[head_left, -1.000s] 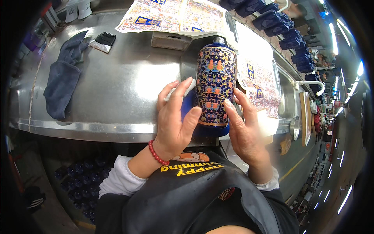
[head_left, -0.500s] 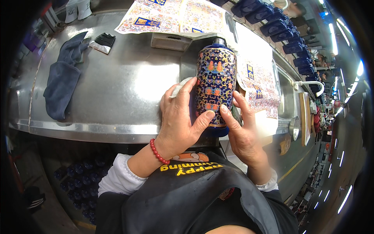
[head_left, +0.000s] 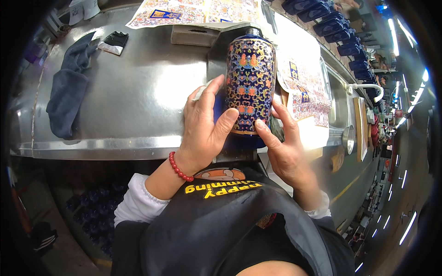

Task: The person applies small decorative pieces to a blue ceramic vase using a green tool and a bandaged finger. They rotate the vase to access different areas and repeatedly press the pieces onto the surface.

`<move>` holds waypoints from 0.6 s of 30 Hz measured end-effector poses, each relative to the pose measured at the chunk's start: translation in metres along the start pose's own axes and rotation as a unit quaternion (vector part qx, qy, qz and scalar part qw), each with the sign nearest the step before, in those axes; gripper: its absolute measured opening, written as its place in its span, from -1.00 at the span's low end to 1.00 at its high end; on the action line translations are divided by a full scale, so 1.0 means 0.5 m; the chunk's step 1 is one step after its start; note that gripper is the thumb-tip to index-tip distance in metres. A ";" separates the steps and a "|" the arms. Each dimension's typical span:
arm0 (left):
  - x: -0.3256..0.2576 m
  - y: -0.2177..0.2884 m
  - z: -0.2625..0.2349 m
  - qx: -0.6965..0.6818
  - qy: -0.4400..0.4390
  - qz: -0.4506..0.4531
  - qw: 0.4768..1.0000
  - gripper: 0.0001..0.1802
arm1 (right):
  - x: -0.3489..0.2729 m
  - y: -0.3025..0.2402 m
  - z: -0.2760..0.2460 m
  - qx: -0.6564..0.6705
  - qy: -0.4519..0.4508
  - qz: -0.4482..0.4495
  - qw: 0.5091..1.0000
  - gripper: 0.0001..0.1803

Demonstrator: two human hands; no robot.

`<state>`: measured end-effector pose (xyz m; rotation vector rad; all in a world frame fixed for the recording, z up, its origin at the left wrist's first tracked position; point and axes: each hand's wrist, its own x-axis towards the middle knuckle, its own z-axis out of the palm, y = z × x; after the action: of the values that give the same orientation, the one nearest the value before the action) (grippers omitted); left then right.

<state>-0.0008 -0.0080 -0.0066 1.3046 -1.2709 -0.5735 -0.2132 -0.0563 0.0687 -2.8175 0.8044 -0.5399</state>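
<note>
Left hand: half spread, thumb well apart from forefinger; thumb tip over bottle's lower left edge, forefinger tip just beside its left side; pale wad at the fingers, how firmly held cannot tell
Right hand: loosely curved, thumb tip at bottle's lower right front, next finger along its right side; whether it grips or only steadies, cannot tell
Bottle: dark blue, multicolour scroll pattern, centre of frame just right of middle, between the hands; neck toward top of frame; plain blue at lower end
Bracelet: red beads, left wrist
Table: shiny steel, upper left to centre
Cloth: dark blue, crumpled, left side of frame
Packet: small, black and silver, upper left, near cloth
Printed sheets: patterned, one at top centre, one right of bottle
Blue items: row, upper right
Tap: white, curved, right side
Apron: black, yellow lettering, lower centre
</note>
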 end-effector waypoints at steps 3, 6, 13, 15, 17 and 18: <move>-0.002 -0.001 0.000 0.013 -0.015 -0.001 1.000 -0.26 | -0.011 0.003 0.010 0.020 0.008 0.010 1.000 -0.36; -0.002 0.001 0.005 0.011 0.003 -0.002 1.000 -0.26 | -0.017 0.003 0.018 0.034 0.013 0.017 0.999 -0.36; -0.003 -0.002 0.004 -0.001 0.000 -0.003 1.000 -0.23 | -0.017 0.004 0.015 0.043 0.010 0.023 0.999 -0.37; -0.006 -0.005 0.002 -0.010 -0.008 -0.004 1.000 -0.20 | -0.018 0.003 0.009 0.035 0.004 0.014 0.999 -0.37; -0.008 -0.009 -0.001 -0.015 -0.019 -0.002 1.000 -0.16 | -0.019 0.001 0.005 0.027 -0.005 0.012 1.000 -0.37; -0.008 -0.012 -0.002 -0.015 -0.022 0.011 1.000 -0.15 | -0.020 0.001 0.004 0.019 -0.011 0.010 1.000 -0.36</move>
<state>0.0008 -0.0056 -0.0131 1.2579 -1.3064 -0.6063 -0.2205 -0.0511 0.0636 -2.7720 0.8086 -0.5155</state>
